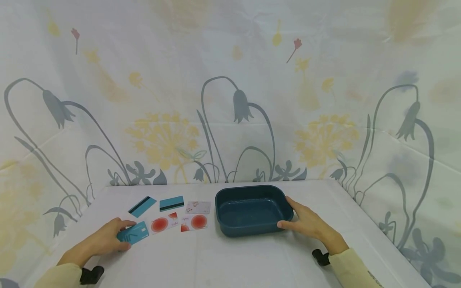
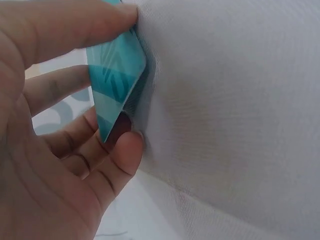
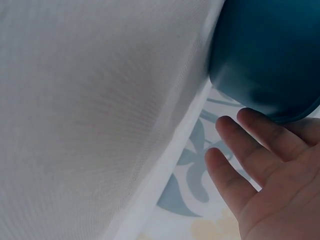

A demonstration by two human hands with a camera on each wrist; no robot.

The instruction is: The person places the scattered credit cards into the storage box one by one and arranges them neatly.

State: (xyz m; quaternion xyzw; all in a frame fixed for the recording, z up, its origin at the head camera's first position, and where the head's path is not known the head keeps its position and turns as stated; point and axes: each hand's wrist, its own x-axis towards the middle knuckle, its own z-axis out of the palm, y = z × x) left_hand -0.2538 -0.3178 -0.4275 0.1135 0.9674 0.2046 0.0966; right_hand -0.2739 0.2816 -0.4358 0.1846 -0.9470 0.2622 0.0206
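Note:
My left hand (image 1: pixel 108 238) pinches a teal bank card (image 1: pixel 134 233) at its left end, thumb on one side and fingers on the other. In the left wrist view the card (image 2: pixel 114 75) is tilted and partly covered by the thumb. My right hand (image 1: pixel 307 221) rests against the right end of a dark teal rectangular container (image 1: pixel 248 230), the thumb at its near corner and the index finger at the side. Three straight, spread fingers (image 3: pixel 247 150) show in the right wrist view beside the container wall (image 3: pixel 270 60); the right thumb is hidden there.
Two teal cards with black stripes, a left one (image 1: pixel 142 206) and a right one (image 1: pixel 171 203), lie behind. A pale patterned card (image 1: pixel 198 207) and two white-and-red cards (image 1: pixel 164 224) lie between the left hand and the container. A floral cloth (image 1: pixel 230 152) hangs behind the white table (image 1: pixel 201 264).

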